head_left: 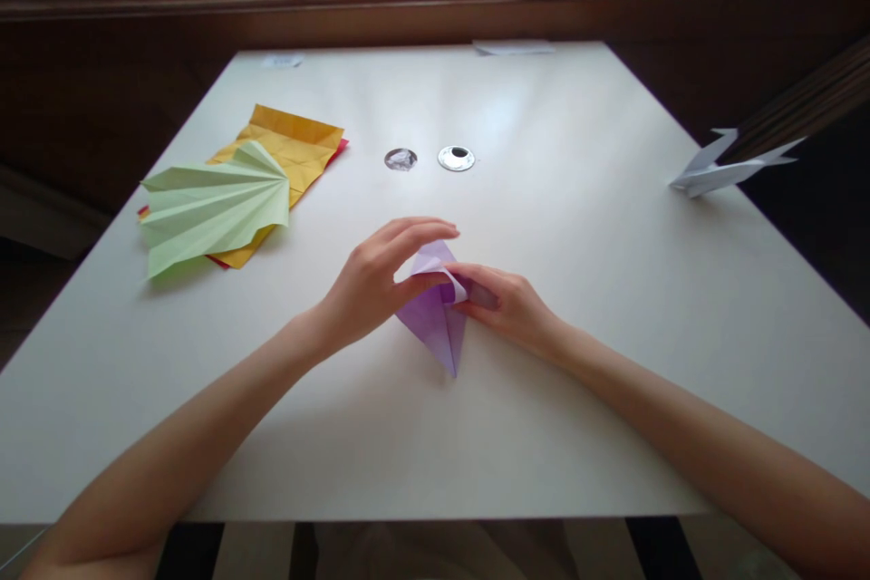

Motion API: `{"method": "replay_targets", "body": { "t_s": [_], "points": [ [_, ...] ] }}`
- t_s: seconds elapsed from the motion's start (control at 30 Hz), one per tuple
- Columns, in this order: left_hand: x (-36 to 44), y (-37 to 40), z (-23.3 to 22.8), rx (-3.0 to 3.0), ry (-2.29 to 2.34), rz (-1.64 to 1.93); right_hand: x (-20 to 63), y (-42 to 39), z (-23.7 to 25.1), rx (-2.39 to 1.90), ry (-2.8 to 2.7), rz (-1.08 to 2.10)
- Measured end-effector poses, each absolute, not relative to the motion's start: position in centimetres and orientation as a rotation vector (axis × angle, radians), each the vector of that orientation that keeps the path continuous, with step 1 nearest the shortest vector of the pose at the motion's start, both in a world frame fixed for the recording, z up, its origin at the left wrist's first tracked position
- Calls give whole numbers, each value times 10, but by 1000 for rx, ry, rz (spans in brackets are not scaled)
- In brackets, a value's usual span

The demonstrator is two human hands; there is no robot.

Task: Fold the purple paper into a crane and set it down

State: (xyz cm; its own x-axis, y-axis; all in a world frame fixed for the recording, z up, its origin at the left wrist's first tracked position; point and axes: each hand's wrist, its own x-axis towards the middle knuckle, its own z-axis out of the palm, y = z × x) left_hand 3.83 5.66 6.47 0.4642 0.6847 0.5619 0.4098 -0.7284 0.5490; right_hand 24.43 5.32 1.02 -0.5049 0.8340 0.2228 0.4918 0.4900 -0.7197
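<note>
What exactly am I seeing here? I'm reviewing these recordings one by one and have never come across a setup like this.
There is no robot here: these are a person's own two bare hands. The single picture comes from a camera worn on the person's head, looking forward and down, so the forearms enter from the bottom corners.

The right hand pinches a raised fold of the purple paper. The left hand arches over it, thumb against the paper.

On the white table, at the left, pleated pale green paper partly covers yellow paper. At the far right stands a folded white paper shape.
</note>
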Motion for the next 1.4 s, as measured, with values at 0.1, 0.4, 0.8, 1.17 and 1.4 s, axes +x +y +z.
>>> {"method": "replay_targets", "body": {
  "t_s": [0.1, 0.4, 0.8, 1.17, 1.4],
  "points": [
    [41, 66, 74, 2143, 807, 838, 244, 54, 12, -1127, -2166, 836],
    [53, 63, 80, 1907, 997, 905, 247, 56, 16, -980, -2098, 912],
    [45, 63, 89, 1431, 1094, 984, 230, 57, 66, -843, -1670, 1490],
    [49, 59, 91, 1416, 1133, 1099, 225, 51, 57, -867, -1412, 1548],
    [51, 57, 89, 1489, 1157, 1071, 221, 50, 58, -902, -1425, 1565]
  ]
}}
